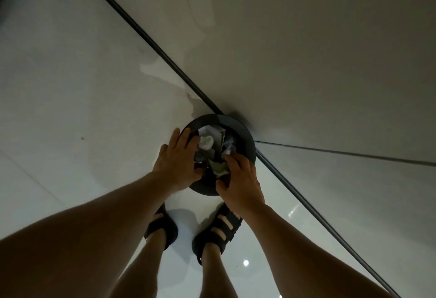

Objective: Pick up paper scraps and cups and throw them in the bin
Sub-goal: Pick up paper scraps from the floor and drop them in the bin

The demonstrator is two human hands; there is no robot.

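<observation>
Two hands meet over the black bin (248, 142) on the floor (70, 90) at mid-frame. The left hand (179, 159) lies spread on rim and crumpled paper (206, 143), while the right hand (240, 181) curls, pinching a greenish scrap (218, 167) inside.

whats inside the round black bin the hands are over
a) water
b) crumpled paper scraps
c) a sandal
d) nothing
b: crumpled paper scraps fill the round black bin, with the left hand and right hand on them at its opening.
</observation>
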